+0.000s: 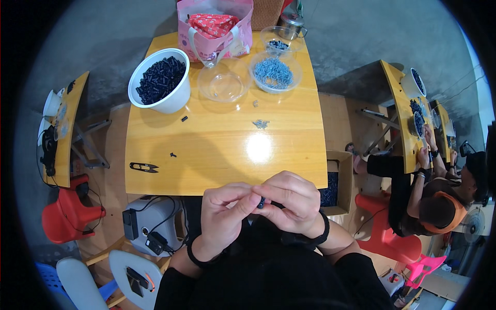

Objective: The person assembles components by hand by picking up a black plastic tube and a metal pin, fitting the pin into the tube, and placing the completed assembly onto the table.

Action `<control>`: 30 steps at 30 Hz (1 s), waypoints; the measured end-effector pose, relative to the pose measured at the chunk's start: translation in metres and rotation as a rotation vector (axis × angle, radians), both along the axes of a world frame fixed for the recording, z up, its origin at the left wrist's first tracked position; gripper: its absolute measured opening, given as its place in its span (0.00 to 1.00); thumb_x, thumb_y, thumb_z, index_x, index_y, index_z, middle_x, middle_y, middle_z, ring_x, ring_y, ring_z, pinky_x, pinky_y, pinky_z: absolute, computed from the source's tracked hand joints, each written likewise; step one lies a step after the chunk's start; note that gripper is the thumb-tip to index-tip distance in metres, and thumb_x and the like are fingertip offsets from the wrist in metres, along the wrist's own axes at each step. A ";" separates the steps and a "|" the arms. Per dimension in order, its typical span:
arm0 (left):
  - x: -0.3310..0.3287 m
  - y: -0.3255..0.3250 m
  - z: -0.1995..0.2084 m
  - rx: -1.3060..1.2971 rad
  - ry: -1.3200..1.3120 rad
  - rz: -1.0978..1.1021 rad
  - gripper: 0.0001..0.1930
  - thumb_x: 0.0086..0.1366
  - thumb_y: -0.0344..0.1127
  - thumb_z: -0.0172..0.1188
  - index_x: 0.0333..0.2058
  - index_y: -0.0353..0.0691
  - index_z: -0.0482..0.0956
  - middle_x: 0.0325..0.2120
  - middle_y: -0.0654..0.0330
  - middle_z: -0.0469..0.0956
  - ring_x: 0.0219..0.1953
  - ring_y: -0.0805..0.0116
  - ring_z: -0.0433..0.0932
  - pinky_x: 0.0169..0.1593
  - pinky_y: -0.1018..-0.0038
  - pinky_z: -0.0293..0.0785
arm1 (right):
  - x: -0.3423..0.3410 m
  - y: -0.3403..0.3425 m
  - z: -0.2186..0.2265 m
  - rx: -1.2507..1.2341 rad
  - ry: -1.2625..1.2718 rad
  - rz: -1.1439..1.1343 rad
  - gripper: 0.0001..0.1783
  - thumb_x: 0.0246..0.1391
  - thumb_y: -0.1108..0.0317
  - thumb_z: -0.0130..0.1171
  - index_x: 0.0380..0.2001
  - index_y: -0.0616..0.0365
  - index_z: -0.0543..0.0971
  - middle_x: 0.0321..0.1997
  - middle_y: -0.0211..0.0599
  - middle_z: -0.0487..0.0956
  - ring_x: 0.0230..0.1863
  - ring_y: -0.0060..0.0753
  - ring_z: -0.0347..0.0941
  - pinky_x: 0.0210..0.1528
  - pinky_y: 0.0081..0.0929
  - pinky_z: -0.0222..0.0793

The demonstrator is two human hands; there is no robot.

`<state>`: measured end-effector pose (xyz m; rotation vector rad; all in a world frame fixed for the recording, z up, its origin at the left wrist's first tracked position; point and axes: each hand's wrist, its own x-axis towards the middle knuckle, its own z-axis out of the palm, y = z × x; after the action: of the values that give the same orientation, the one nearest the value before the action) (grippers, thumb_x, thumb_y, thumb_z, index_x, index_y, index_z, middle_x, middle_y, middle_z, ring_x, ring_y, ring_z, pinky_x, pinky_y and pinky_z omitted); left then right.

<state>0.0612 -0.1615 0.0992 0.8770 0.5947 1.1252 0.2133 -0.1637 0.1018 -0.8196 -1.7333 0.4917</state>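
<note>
Just past the table's near edge, my left hand [227,214] and my right hand [292,201] meet, fingers pinched together around a small black plastic piece [261,202]. Much of that piece is hidden by the fingertips. On the yellow wooden table [206,150] lie a small pile of silvery metal bits [261,124], two loose black pieces, and black thread snips [143,167] at the left. A white tub [178,98] full of black plastic pieces [160,80] stands at the far left, and a clear bowl [295,82] of silvery metal parts [273,73] at the far right.
A clear bowl [225,92] stands between tub and metal parts, with a pink bag [219,49] behind it. Below the table's right side is a cardboard box [341,209] of dark pieces. To the right a person [439,206] works at another table; a grey stool [155,225] stands left.
</note>
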 end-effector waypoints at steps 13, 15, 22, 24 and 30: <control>-0.083 0.077 -0.054 0.322 1.216 0.334 0.06 0.53 0.28 0.59 0.29 0.32 0.79 0.23 0.53 0.78 0.26 0.66 0.77 0.30 0.75 0.71 | 0.127 -0.072 -0.069 -0.606 0.005 -0.656 0.15 0.40 0.75 0.63 0.35 0.63 0.78 0.27 0.30 0.72 0.26 0.19 0.66 0.30 0.15 0.63; -0.097 0.110 -0.050 0.316 1.376 0.357 0.07 0.52 0.28 0.59 0.32 0.32 0.78 0.27 0.49 0.78 0.30 0.58 0.77 0.34 0.71 0.71 | 0.166 -0.094 -0.096 -0.670 -0.146 -0.855 0.13 0.41 0.77 0.62 0.35 0.63 0.77 0.24 0.27 0.69 0.26 0.17 0.64 0.29 0.14 0.61; -0.082 0.172 -0.087 0.538 1.683 0.267 0.09 0.50 0.27 0.60 0.31 0.32 0.75 0.28 0.48 0.76 0.34 0.49 0.75 0.39 0.62 0.70 | 0.202 -0.085 -0.159 -0.846 -0.491 -1.043 0.20 0.38 0.75 0.63 0.40 0.63 0.75 0.33 0.44 0.76 0.28 0.36 0.74 0.33 0.27 0.70; -0.083 0.179 -0.101 0.546 1.637 0.256 0.07 0.48 0.26 0.61 0.27 0.33 0.73 0.26 0.49 0.75 0.32 0.50 0.75 0.36 0.62 0.70 | 0.205 -0.077 -0.155 -0.744 -0.460 -1.056 0.18 0.39 0.75 0.62 0.39 0.63 0.76 0.32 0.44 0.77 0.27 0.35 0.74 0.32 0.26 0.70; -0.057 0.152 -0.103 0.443 1.436 0.027 0.06 0.47 0.23 0.59 0.25 0.34 0.72 0.23 0.51 0.73 0.27 0.53 0.74 0.31 0.66 0.71 | 0.167 -0.026 -0.103 -0.635 -0.110 -0.881 0.05 0.44 0.77 0.59 0.28 0.65 0.78 0.23 0.37 0.77 0.25 0.25 0.73 0.30 0.20 0.68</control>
<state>0.0040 -0.0094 -0.0038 2.0616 1.5308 0.4763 0.3803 -0.1898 -0.0017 -1.9591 -1.1230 0.3778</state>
